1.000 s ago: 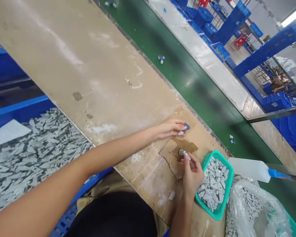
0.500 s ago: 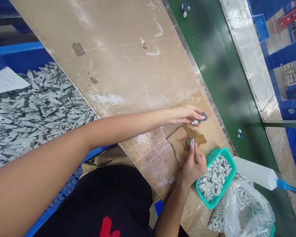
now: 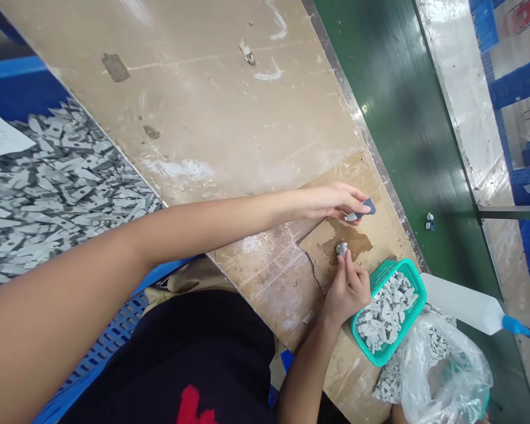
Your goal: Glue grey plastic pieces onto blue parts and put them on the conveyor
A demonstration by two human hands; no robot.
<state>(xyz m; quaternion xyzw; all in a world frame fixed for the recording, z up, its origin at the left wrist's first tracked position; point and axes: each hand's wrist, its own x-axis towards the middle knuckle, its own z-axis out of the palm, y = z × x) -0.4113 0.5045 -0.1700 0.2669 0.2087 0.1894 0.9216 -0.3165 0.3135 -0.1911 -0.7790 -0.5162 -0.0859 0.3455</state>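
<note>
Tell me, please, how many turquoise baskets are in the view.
2, probably: the turquoise basket of grey pieces beside the right hand, and a second basket at lower right, mostly hidden by the clear plastic bag. More may be hidden.

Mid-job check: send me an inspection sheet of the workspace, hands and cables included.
Surface: tan tabletop, scuffed; cardboard with a dark, wet-looking patch.
Job's things: blue-grey piece, small pale piece, round cap, teal basket of grey-white pieces.
Clutter: loose scrap on the tabletop; white bottle and clear bag near the teal basket.
Hands: left hand grips the blue-grey piece; right hand pinches the small pale piece at the round cap.
Cables: nothing seen.
Surroundings: green strip beside the tabletop, bearing a small part; blue bin of grey pieces.
</note>
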